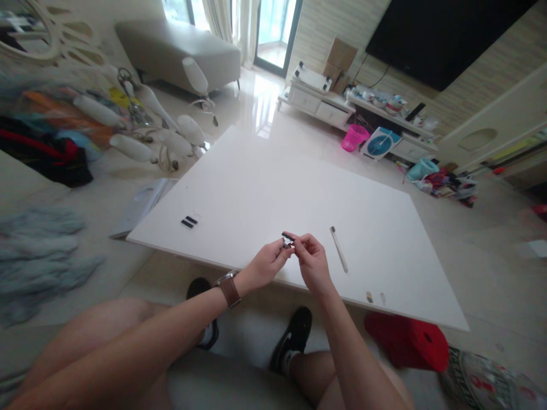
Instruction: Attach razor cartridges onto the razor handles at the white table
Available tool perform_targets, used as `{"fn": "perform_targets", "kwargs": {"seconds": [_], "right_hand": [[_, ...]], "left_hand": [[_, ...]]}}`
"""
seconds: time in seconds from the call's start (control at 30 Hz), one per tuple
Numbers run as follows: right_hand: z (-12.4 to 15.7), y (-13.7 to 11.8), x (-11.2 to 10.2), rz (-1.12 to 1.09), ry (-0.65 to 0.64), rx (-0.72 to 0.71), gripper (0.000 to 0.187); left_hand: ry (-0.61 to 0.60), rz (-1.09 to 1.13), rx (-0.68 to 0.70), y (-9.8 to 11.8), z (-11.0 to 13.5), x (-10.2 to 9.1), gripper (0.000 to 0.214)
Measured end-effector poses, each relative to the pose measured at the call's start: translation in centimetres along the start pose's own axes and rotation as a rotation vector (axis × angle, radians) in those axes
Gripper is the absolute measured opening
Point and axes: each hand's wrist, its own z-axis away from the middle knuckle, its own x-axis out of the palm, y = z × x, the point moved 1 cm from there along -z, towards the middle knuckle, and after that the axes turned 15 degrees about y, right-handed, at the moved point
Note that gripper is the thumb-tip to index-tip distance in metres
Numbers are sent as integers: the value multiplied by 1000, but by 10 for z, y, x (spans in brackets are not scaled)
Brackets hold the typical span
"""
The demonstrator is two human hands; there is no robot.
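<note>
Near the front edge of the white table (294, 188), my left hand (268, 263) is closed around a small black and silver object (287, 240), whose exact kind I cannot make out. My right hand (313, 261) meets it from the other side, thumb and fingers pinched at the object's right end. On the tabletop to the right lies a thin pale stick with a dark tip (339, 249). Closer to the edge are a small tan and dark piece (370, 296) and a small clear piece (383, 298). Two black strips (189, 221) lie side by side at the left.
A chandelier with white shades (171, 142) stands left of the table. Beneath the front right edge is a red plastic object (405, 341), beside a printed bag (487, 378). Past the far edge are a pink basket (354, 138) and a low white cabinet (316, 105).
</note>
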Motion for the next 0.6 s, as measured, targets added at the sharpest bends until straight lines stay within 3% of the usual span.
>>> {"fn": "perform_targets", "kwargs": {"seconds": [0.23, 0.6], "right_hand": [[4, -10, 2, 104, -41, -40, 18], [5, -1, 1, 51, -70, -30, 14]], "left_hand": [[26, -69, 71, -5, 0, -1, 31], [85, -125, 116, -8, -3, -1, 30]]}}
